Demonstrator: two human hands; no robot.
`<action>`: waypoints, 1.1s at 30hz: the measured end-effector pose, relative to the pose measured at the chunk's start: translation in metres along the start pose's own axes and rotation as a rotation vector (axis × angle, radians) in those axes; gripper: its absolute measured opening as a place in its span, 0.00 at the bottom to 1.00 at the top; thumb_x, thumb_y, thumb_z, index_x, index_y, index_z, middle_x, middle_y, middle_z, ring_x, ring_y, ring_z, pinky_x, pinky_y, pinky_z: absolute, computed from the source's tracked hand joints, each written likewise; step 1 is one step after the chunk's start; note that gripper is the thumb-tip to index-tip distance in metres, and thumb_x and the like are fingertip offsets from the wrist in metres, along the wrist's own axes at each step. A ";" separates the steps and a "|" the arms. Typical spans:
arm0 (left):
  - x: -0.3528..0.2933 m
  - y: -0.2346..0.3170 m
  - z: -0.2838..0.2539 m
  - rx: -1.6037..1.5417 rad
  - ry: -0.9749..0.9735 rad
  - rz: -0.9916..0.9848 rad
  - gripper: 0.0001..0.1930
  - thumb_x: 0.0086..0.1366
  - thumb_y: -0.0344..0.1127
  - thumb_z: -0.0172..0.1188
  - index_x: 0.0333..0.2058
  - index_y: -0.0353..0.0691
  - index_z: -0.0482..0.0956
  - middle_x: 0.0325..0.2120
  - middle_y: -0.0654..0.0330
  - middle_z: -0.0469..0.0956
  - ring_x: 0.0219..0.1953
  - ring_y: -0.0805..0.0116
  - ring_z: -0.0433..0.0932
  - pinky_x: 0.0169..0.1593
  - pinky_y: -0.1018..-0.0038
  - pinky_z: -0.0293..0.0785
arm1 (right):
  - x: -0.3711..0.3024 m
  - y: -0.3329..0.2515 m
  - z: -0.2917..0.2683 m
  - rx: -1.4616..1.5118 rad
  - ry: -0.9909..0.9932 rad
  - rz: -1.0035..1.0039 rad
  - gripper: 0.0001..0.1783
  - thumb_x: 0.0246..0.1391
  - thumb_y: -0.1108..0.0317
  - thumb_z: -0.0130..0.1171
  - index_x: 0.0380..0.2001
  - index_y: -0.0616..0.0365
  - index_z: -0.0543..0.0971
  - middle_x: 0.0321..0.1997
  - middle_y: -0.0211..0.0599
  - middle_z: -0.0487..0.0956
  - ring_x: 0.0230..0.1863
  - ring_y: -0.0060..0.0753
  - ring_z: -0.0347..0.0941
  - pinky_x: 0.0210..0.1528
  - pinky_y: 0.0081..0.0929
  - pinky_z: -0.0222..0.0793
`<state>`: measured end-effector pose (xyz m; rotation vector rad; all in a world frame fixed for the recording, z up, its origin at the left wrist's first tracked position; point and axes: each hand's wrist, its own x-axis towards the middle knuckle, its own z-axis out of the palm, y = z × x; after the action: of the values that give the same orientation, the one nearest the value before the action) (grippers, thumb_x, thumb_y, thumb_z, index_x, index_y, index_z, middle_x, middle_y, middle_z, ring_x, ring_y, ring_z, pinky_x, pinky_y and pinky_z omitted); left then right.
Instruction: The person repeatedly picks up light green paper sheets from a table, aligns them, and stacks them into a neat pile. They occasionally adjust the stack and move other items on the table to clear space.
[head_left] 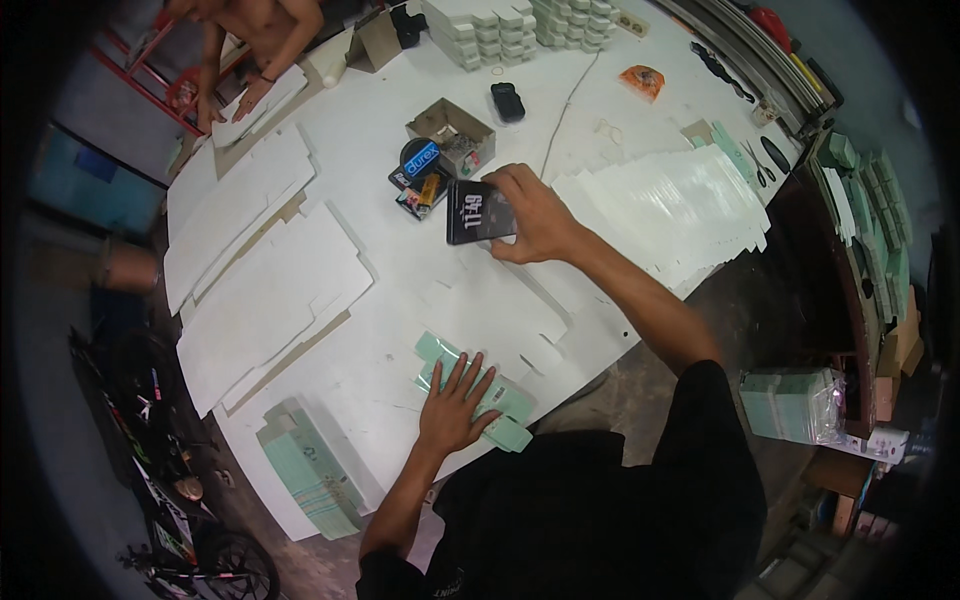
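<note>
My right hand [543, 218] grips a dark smartphone [468, 222] by its right side, over the middle of the white table; its screen is lit. Below it, near the table's front edge, my left hand [453, 408] lies with fingers spread on a flat light-green folding carton [512, 402], covering part of it. To the left of that hand a row of green cartons [310, 475] lies pressed together. Just beyond the phone sit a dark round-topped pack [419, 157] and an open cardboard box [482, 128] with small things in it.
White card sheets lie in piles at left [270, 310] and right [670, 215]. Scissors [760, 168] and a black pouch [508, 102] rest farther off. Stacked cartons [480, 35] stand at the back. Another person's hands [250, 100] work at the far left; a bicycle [200, 550] stands beside the table.
</note>
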<state>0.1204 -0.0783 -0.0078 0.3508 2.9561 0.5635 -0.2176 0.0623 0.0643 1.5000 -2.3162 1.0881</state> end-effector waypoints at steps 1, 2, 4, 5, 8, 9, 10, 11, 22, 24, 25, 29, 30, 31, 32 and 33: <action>-0.001 0.000 0.001 0.002 0.007 0.000 0.40 0.69 0.60 0.61 0.74 0.48 0.65 0.77 0.51 0.56 0.80 0.46 0.50 0.78 0.38 0.39 | -0.001 -0.008 0.001 0.006 -0.007 0.007 0.45 0.34 0.60 0.72 0.59 0.64 0.70 0.54 0.52 0.72 0.56 0.56 0.70 0.56 0.45 0.76; -0.001 -0.001 0.001 0.004 0.014 0.000 0.40 0.69 0.60 0.61 0.73 0.47 0.65 0.77 0.51 0.56 0.79 0.46 0.50 0.78 0.38 0.39 | 0.000 -0.014 0.002 0.012 -0.014 0.014 0.45 0.35 0.60 0.72 0.60 0.64 0.69 0.54 0.52 0.72 0.56 0.55 0.70 0.56 0.45 0.76; 0.005 -0.004 0.001 0.009 0.027 0.007 0.40 0.69 0.59 0.62 0.73 0.47 0.66 0.77 0.51 0.56 0.79 0.46 0.50 0.78 0.38 0.39 | 0.002 -0.018 0.001 0.013 -0.030 0.016 0.45 0.35 0.61 0.72 0.59 0.65 0.69 0.54 0.53 0.72 0.56 0.56 0.70 0.56 0.45 0.77; 0.008 -0.005 0.000 0.013 0.026 0.008 0.40 0.69 0.59 0.62 0.73 0.47 0.66 0.77 0.51 0.56 0.79 0.46 0.50 0.78 0.38 0.39 | 0.002 -0.020 0.001 0.011 -0.027 0.010 0.45 0.35 0.61 0.72 0.59 0.65 0.69 0.54 0.53 0.72 0.56 0.56 0.70 0.56 0.45 0.77; 0.009 -0.005 0.000 0.009 0.030 0.009 0.40 0.69 0.59 0.62 0.73 0.46 0.66 0.77 0.50 0.56 0.79 0.46 0.50 0.78 0.37 0.38 | -0.001 -0.033 0.002 0.024 -0.042 0.010 0.45 0.35 0.60 0.73 0.59 0.66 0.69 0.54 0.53 0.71 0.57 0.56 0.70 0.56 0.45 0.77; 0.009 -0.005 0.001 0.007 0.035 0.011 0.40 0.69 0.59 0.62 0.73 0.46 0.66 0.77 0.50 0.56 0.79 0.46 0.50 0.78 0.37 0.38 | -0.001 -0.038 0.002 0.028 -0.050 0.012 0.46 0.35 0.60 0.73 0.59 0.66 0.69 0.54 0.53 0.71 0.57 0.56 0.70 0.56 0.46 0.77; 0.009 -0.005 0.001 0.008 0.037 0.011 0.40 0.69 0.59 0.62 0.73 0.46 0.66 0.77 0.50 0.56 0.79 0.46 0.50 0.78 0.37 0.38 | -0.001 -0.042 0.002 0.028 -0.049 0.004 0.46 0.35 0.60 0.73 0.59 0.67 0.69 0.54 0.54 0.71 0.57 0.56 0.70 0.56 0.46 0.77; 0.009 -0.005 0.002 0.009 0.041 0.011 0.40 0.69 0.59 0.62 0.73 0.47 0.65 0.77 0.50 0.56 0.79 0.46 0.50 0.78 0.37 0.38 | 0.000 -0.046 0.002 0.028 -0.047 -0.004 0.46 0.35 0.60 0.73 0.59 0.67 0.69 0.54 0.54 0.71 0.57 0.56 0.70 0.56 0.46 0.77; 0.009 -0.004 -0.003 0.004 0.057 -0.007 0.39 0.69 0.60 0.61 0.73 0.49 0.66 0.77 0.54 0.57 0.79 0.49 0.52 0.79 0.40 0.41 | 0.005 -0.047 0.012 -0.027 0.104 0.085 0.45 0.37 0.58 0.75 0.58 0.68 0.70 0.50 0.55 0.74 0.54 0.58 0.73 0.53 0.48 0.76; 0.008 -0.003 -0.002 -0.007 0.077 -0.010 0.39 0.69 0.61 0.61 0.73 0.50 0.66 0.77 0.55 0.57 0.79 0.50 0.52 0.79 0.40 0.42 | 0.019 -0.027 0.023 -0.055 0.186 0.168 0.46 0.36 0.58 0.77 0.58 0.68 0.70 0.49 0.56 0.75 0.51 0.59 0.76 0.54 0.47 0.76; 0.008 -0.003 -0.001 -0.010 0.078 -0.013 0.38 0.70 0.61 0.61 0.73 0.50 0.66 0.77 0.55 0.57 0.79 0.50 0.52 0.79 0.40 0.42 | 0.031 -0.020 0.027 -0.002 0.217 0.239 0.45 0.38 0.56 0.76 0.57 0.69 0.71 0.48 0.57 0.77 0.50 0.59 0.77 0.55 0.47 0.76; 0.007 -0.003 -0.002 0.012 0.056 -0.038 0.38 0.71 0.63 0.57 0.73 0.52 0.66 0.77 0.57 0.57 0.80 0.53 0.51 0.79 0.42 0.40 | 0.076 -0.014 0.051 -0.009 0.224 0.410 0.45 0.39 0.52 0.76 0.54 0.73 0.72 0.52 0.61 0.77 0.52 0.59 0.78 0.55 0.47 0.76; 0.008 -0.004 -0.002 0.026 0.046 -0.047 0.38 0.72 0.64 0.56 0.74 0.53 0.66 0.78 0.58 0.57 0.80 0.54 0.51 0.80 0.43 0.40 | 0.085 -0.014 0.057 -0.017 0.213 0.438 0.46 0.38 0.51 0.76 0.54 0.73 0.71 0.52 0.61 0.77 0.53 0.60 0.77 0.55 0.48 0.76; 0.008 -0.003 -0.003 0.024 0.039 -0.053 0.38 0.72 0.64 0.56 0.74 0.53 0.66 0.77 0.58 0.57 0.80 0.54 0.51 0.80 0.43 0.40 | 0.092 -0.013 0.062 -0.024 0.203 0.466 0.47 0.38 0.50 0.76 0.55 0.73 0.70 0.52 0.61 0.77 0.53 0.61 0.77 0.55 0.49 0.76; 0.008 -0.002 -0.004 0.022 0.033 -0.059 0.38 0.72 0.64 0.56 0.74 0.53 0.66 0.77 0.58 0.57 0.80 0.54 0.51 0.80 0.43 0.40 | 0.100 -0.013 0.067 -0.032 0.192 0.494 0.48 0.38 0.49 0.76 0.55 0.73 0.70 0.52 0.61 0.76 0.54 0.62 0.76 0.55 0.50 0.76; 0.008 -0.002 -0.004 0.017 0.026 -0.066 0.38 0.72 0.64 0.57 0.74 0.53 0.66 0.77 0.58 0.57 0.80 0.54 0.52 0.80 0.43 0.40 | 0.106 -0.012 0.072 -0.060 0.220 0.493 0.47 0.36 0.48 0.76 0.53 0.74 0.72 0.49 0.61 0.78 0.52 0.62 0.77 0.55 0.50 0.75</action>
<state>0.1116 -0.0792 -0.0051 0.2477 2.9862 0.5401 -0.2414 -0.0638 0.0712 0.7518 -2.5900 1.2010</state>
